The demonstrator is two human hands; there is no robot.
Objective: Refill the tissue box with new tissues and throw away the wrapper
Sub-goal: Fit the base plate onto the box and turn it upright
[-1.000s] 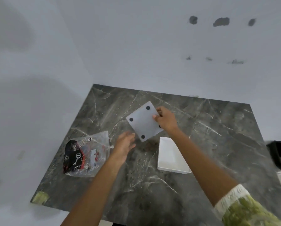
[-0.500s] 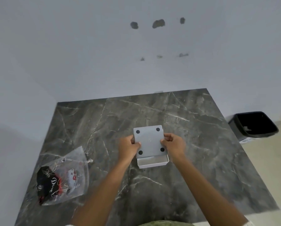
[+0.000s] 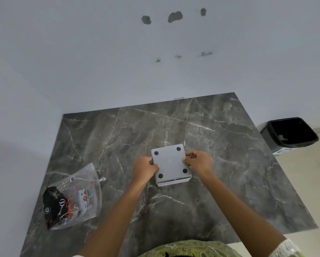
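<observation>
At the left of the dark marble table (image 3: 229,154) lies the clear printed wrapper (image 3: 73,199), flat and well apart from both hands, apparently emptied and waiting to be binned. Toward the middle, the left hand (image 3: 144,168) is curled against the left edge of the grey base panel (image 3: 170,162), fingers closed on it. The panel (four black feet facing up) sits on top of the white tissue box (image 3: 174,181), which rests upside down on the table, so the refill seems to go in from the bottom and the panel closes it. The right hand (image 3: 199,162) pinches the opposite edge, likely so both sides seat evenly. Far right, on the floor beyond the table, stands the black bin (image 3: 289,133), within reach for the wrapper
</observation>
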